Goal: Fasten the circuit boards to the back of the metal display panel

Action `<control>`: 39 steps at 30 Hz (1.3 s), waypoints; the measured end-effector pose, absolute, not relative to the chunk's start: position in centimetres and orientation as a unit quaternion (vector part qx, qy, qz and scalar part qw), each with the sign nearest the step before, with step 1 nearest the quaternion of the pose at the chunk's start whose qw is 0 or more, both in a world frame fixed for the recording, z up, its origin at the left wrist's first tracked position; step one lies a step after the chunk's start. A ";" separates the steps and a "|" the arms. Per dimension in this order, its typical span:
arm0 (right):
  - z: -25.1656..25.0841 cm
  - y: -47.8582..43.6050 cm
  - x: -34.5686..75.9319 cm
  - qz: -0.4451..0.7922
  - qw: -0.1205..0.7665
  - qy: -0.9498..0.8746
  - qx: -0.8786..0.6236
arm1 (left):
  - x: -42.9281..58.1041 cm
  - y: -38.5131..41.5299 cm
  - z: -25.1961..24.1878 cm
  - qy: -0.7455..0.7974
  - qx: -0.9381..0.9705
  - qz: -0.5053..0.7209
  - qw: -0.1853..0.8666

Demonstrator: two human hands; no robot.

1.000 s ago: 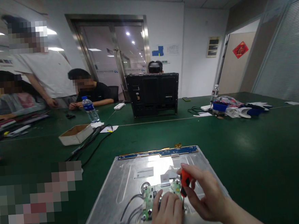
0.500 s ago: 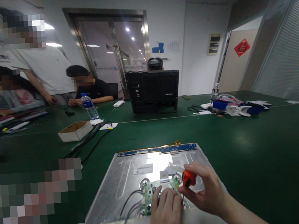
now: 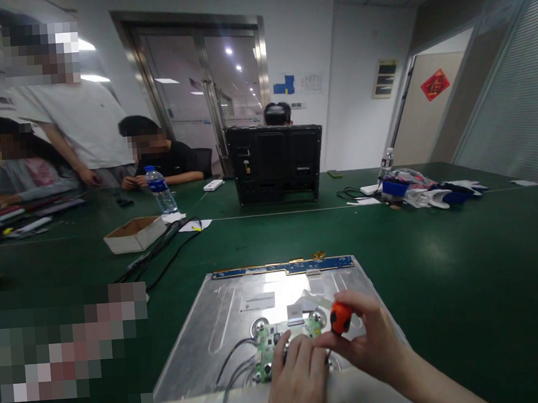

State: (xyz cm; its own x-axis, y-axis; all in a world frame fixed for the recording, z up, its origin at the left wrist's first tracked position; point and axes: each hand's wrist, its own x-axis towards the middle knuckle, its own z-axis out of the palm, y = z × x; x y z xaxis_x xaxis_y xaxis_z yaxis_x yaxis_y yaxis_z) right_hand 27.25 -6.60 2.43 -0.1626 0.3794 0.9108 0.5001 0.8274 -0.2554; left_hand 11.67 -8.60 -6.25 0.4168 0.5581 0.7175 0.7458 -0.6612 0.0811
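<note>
A green circuit board (image 3: 264,353) is mounted on the back of a flat metal panel (image 3: 195,335), with grey cables running off its left side. My left hand (image 3: 299,371) rests over the board, its fingers bent and their tips on it; the thumb is hidden. Just to the right, my right hand (image 3: 375,338) grips the orange and black handle of a screwdriver (image 3: 341,317) between thumb and fingers. The dark shaft shows briefly beside my left hand, but its tip is hidden. A blue circuit strip (image 3: 283,268) lines the panel's far edge.
Beyond the panel stand an open box (image 3: 135,235), black cables (image 3: 162,249) and a water bottle (image 3: 160,189). A black screen (image 3: 275,164) is upright at the back, with a person behind it. Bags and cloths (image 3: 425,193) lie at right. Co-workers are at left.
The orange screwdriver handle has turned slightly, and the fingers of my right hand have shifted around it. My left hand stays in nearly the same place on the board.
</note>
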 end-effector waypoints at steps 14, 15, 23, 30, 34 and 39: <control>2.3 -7.4 27.6 0.004 0.551 -0.783 -0.287 | 12.0 -8.9 -5.3 -0.397 -0.835 -0.361 0.123; 2.2 -7.3 27.5 -0.003 0.558 -0.777 -0.291 | 11.9 -8.9 -5.4 -0.398 -0.838 -0.355 0.120; 2.8 -6.8 27.6 -0.018 0.553 -0.788 -0.271 | 12.2 -8.6 -6.8 -0.394 -0.817 -0.403 0.126; 3.7 -7.3 27.8 0.015 0.530 -0.808 -0.257 | 11.7 -8.9 -4.8 -0.383 -0.838 -0.375 0.103; 3.3 -7.1 27.7 0.019 0.546 -0.799 -0.251 | 11.9 -8.8 -5.2 -0.380 -0.825 -0.400 0.121; 2.7 -6.6 27.6 -0.002 0.557 -0.787 -0.266 | 12.0 -8.7 -6.0 -0.385 -0.821 -0.405 0.118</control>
